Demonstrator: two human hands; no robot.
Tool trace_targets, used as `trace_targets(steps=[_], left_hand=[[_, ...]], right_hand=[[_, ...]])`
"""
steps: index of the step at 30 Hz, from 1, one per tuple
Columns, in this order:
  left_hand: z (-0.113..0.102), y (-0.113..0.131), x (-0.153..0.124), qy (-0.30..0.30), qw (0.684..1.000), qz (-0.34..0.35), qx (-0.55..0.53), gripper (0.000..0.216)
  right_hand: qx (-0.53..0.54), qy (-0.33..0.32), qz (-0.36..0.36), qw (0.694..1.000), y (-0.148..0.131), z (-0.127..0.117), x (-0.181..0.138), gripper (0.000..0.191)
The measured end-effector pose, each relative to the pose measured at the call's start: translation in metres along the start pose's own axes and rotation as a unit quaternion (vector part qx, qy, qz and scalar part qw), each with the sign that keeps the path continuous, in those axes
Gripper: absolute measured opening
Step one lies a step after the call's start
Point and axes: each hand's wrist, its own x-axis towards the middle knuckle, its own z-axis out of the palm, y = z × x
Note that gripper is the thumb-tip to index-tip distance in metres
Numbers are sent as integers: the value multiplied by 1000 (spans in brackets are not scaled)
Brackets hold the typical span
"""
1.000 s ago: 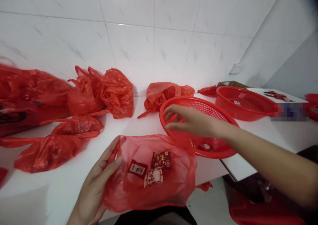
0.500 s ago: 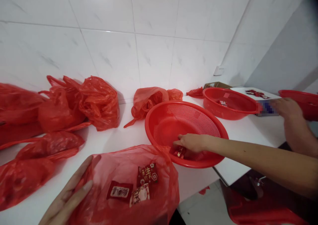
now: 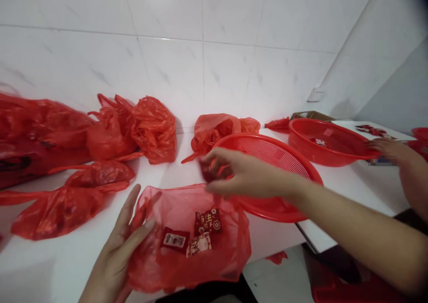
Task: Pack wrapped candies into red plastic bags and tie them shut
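Observation:
My left hand [image 3: 122, 245] grips the left side of a thin red plastic bag [image 3: 230, 258], thumb inside its mouth and fingers outside. Inside lie a dark red packet with gold characters [image 3: 207, 222], a dark red packet with a pale label [image 3: 175, 239] and a cream patterned packet [image 3: 199, 245]. Over the bag's far rim, my right hand [image 3: 234, 171] is closed on a small dark red packet [image 3: 209, 171], smeared by motion. Behind my right forearm stands a red perforated basket [image 3: 267, 149], partly hidden.
Filled red bags [image 3: 154, 129] crowd the left and back of the white table [image 3: 163, 176]. Another red basin [image 3: 321, 153] stands at the right, with a co-worker's hand [image 3: 384, 147] at its rim. A cardboard box [image 3: 310, 116] sits by the tiled wall.
My right hand has lifted out of the perforated basket with a packet and moved left over the bag. The view has turned slightly left. The co-worker's hand has moved onto the basin's rim.

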Motion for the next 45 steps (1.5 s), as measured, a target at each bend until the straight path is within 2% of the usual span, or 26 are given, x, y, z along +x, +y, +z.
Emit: trace_targets(steps=[3,5,6,8,10,11,15,16,19,21,24,27,30,32,34,36,38,41,45], left_hand=[[-3,0,0,-8,999,31,-2,86],[-9,-1,1,-13,999,36,-7,84],[-13,-1,2,-15,999,35,-6,84],[-21,-2,4,-12,999,33,0,88],[-28,-3,7,-2,1000,31,0,90],[-32,-4,9,2,1000,30,-2,89],[-47,-11,17,21,999,24,-9,89],[-52,-15,19,31,999,23,-11,89],[-69,-25,24,32,999,17,-1,91],[-80,-30,24,13,1000,7,28,87],[-87,-34,21,-2,997,-3,82,66],[-83,-31,18,-3,993,8,114,47],[-73,-17,18,11,996,40,81,40],[-65,2,20,-3,995,81,53,37],[-57,25,21,-24,989,144,23,33],[-46,50,22,-27,973,226,-27,27],[-35,72,23,-38,959,277,-52,24],[-15,98,28,-78,949,305,-14,21],[7,129,36,-68,921,374,89,15]], right_hand=[[-171,-56,-16,984,-20,48,13,50],[-209,-53,-27,976,-13,57,15,57],[-193,-30,-30,980,-6,54,12,57],[-153,72,-25,985,11,41,-2,46],[-171,177,-6,969,33,31,-26,37],[-201,204,6,958,45,29,-40,36],[-318,158,65,933,87,41,-90,35],[-341,163,79,922,95,42,-98,36],[-390,232,98,885,106,34,-110,37],[-389,290,69,872,102,26,-108,35],[-303,337,11,892,84,30,-96,35],[-173,297,22,939,63,52,-76,40],[-139,235,34,961,49,58,-54,29],[-107,229,13,967,40,43,-43,20],[-13,278,-23,960,28,18,-35,18],[99,354,-70,928,11,-6,-28,16],[166,361,-95,913,-5,-21,-21,14],[190,323,-96,922,-24,-31,-9,13],[178,376,-119,901,-34,-45,5,11]])
